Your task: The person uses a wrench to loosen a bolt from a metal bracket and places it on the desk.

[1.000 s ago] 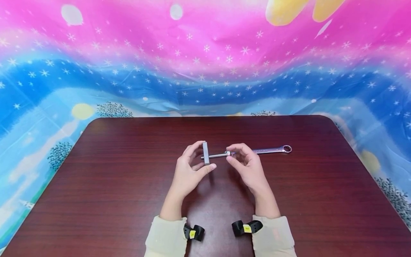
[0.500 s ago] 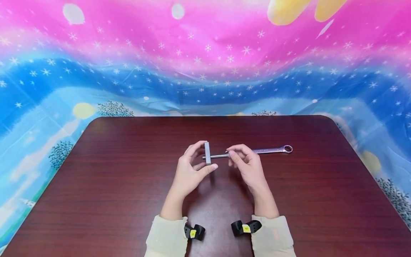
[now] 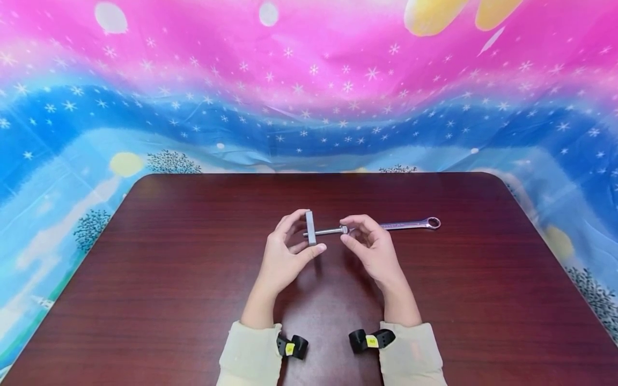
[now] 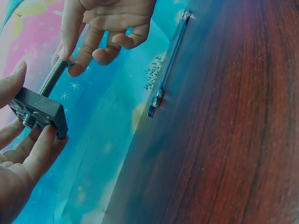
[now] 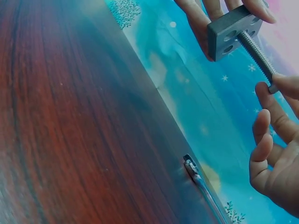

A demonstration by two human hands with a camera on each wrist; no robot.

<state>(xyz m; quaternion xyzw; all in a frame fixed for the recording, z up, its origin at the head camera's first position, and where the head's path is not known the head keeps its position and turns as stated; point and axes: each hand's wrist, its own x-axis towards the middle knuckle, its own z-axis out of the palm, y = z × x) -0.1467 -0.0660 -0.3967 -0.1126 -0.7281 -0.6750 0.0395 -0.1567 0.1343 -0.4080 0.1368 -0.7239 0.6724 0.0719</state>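
Note:
My left hand (image 3: 284,258) grips a grey metal block (image 3: 310,228) by its edges, thumb on the near side and fingers on the far side. Several holes show in its face in the right wrist view. A threaded bolt (image 5: 256,55) runs through one hole, its tip protruding from the face in the left wrist view. My right hand (image 3: 379,254) pinches the bolt's head between thumb and fingertips, the other fingers loosely bent. Block and bolt are held above the table, the bolt roughly level.
A combination wrench (image 3: 410,225) lies on the dark red wooden table (image 3: 183,279), its ring end to the right and its other end hidden behind my right hand. A patterned cloth (image 3: 299,96) hangs behind the table's far edge.
My right thumb slid up over the bolt's head half a second ago and is now back below it, with the head showing again. The left hand holds the block nearly still.

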